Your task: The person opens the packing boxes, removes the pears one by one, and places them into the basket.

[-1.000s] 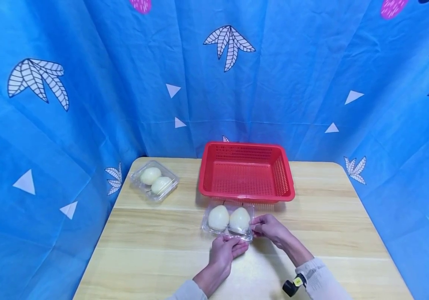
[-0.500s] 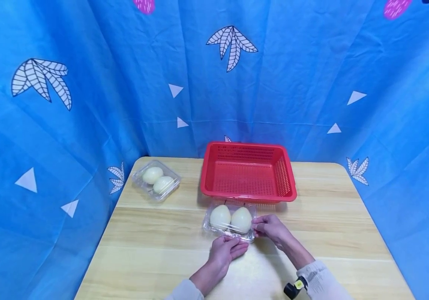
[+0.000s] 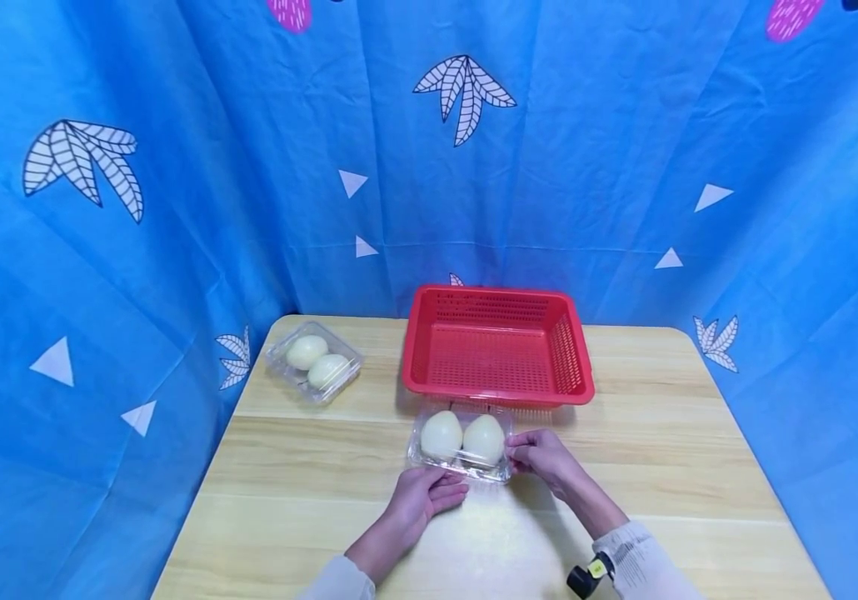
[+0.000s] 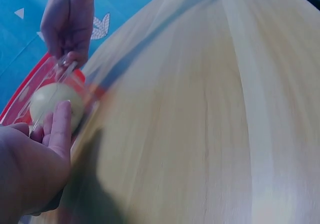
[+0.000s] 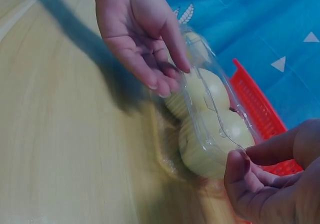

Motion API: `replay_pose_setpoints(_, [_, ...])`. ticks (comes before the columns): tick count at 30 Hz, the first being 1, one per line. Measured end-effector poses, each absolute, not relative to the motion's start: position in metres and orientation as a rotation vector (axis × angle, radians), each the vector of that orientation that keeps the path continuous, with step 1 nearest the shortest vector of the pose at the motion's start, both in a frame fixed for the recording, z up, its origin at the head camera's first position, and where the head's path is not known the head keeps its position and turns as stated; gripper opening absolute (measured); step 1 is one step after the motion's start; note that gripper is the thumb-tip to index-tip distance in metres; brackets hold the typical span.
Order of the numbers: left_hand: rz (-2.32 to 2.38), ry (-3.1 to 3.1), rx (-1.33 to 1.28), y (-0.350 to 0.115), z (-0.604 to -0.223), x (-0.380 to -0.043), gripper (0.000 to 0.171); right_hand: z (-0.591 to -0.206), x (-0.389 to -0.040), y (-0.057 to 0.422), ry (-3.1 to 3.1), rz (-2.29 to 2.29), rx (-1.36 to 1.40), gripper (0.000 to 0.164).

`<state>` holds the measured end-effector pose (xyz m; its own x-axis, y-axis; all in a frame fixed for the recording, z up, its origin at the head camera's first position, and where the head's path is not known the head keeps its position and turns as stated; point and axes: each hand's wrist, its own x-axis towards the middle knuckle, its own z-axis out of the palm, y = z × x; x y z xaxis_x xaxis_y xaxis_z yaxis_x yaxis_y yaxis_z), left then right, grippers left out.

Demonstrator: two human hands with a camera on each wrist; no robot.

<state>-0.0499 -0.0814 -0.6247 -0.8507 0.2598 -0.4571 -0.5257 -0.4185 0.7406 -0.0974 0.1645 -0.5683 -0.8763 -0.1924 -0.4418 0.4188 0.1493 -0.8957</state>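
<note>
Two pale yellow pears (image 3: pixel 484 440) lie side by side in a clear plastic box (image 3: pixel 474 473), in front of the red basket. Over them lies the clear lid (image 5: pixel 212 96), its rim a bright line in the right wrist view. My left hand (image 3: pixel 417 498) is at the box's front edge, thumb and a finger pinching the rim, other fingers stretched out. At the right end, my right hand (image 3: pixel 545 458) pinches the rim's corner between thumb and forefinger.
A red perforated basket (image 3: pixel 496 396) stands behind the box, with nothing in it. Another clear box (image 3: pixel 350 367) holding two pears (image 3: pixel 327 371) sits at the back left. Blue printed curtains (image 3: pixel 579 167) hang around the wooden table (image 3: pixel 669 467).
My left hand has slid to the left along the box's front edge. My right hand stays at the right end, and the box has hardly moved.
</note>
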Motion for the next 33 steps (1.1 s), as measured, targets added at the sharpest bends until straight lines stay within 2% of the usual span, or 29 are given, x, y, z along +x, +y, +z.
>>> replay_pose_setpoints(14, [2.291, 1.402, -0.436, -0.118, -0.621, -0.061, 0.028, -0.565, -0.099, 0.165, 1.992, -1.739, 0.249, 0.027])
replay_pose_setpoints(23, [2.233, 1.659, -0.433, -0.136, -0.616, -0.079, 0.043, -0.568, -0.098, 0.167, 2.031, -1.710, 0.192, 0.026])
replay_pose_setpoints(27, [2.168, 1.728, -0.389, -0.141, -0.616, -0.086, 0.042, -0.570, -0.098, 0.168, 2.050, -1.710, 0.189, 0.025])
replay_pose_setpoints(33, [2.107, 1.716, -0.296, -0.147, -0.616, -0.092, 0.047, -0.571, -0.095, 0.167, 2.049, -1.775, 0.242, 0.035])
